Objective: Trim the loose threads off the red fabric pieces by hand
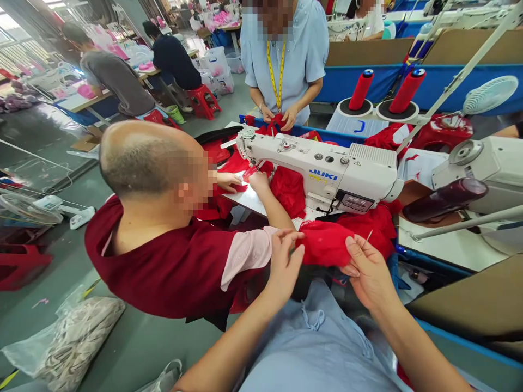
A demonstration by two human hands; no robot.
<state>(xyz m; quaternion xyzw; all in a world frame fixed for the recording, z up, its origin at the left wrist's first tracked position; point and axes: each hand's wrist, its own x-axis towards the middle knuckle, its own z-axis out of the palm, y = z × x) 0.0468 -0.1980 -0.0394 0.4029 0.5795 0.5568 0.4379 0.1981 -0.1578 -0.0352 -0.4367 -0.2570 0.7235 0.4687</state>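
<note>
My right hand [370,267] pinches the right end of a red fabric piece [327,245] between thumb and fingers. A thin pale stick-like thing [369,236] pokes up from those fingers; its kind is too small to tell. My left hand [286,264] is at the fabric's left edge, its fingers bent and apart, the fingertips at the cloth. Just beyond my hands stands a white sewing machine [327,171], with more red fabric [288,190] under its arm. A seated co-worker in a dark red top [175,267] has both hands by the needle.
Across the machine, a standing person in a light blue shirt [294,65] handles red cloth. Red thread cones [362,91] stand at the back right. A second machine [486,169] and a dark red cone [445,198] are at right. A plastic bag of cloth [81,343] lies on the floor.
</note>
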